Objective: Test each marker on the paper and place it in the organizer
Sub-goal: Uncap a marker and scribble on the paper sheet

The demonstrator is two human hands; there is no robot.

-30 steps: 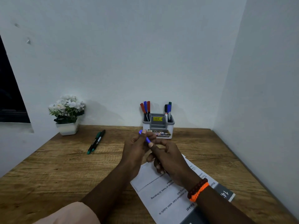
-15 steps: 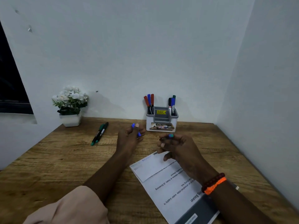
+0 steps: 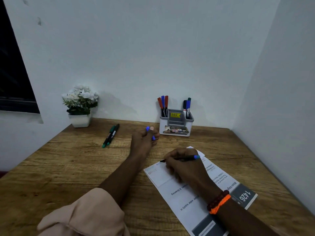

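Observation:
My right hand (image 3: 184, 167) grips a black marker with a blue end (image 3: 185, 158), its tip touching the top left of the white paper (image 3: 185, 200), where several zigzag marks show. My left hand (image 3: 144, 140) rests on the desk, closed around the blue cap (image 3: 150, 132). The grey-and-white organizer (image 3: 176, 126) stands at the back against the wall, with several markers (image 3: 163, 103) upright in its left and right slots. A green marker and a black one (image 3: 111, 135) lie side by side on the desk to the left.
A white pot of white flowers (image 3: 80, 106) stands in the back left corner. Walls close the wooden desk (image 3: 68, 167) at the back and right. A dark window (image 3: 12, 82) is at far left.
The hands, together at first, pulled the cap off the marker. My left hand moved left with the cap. My right hand dropped to the paper with the marker.

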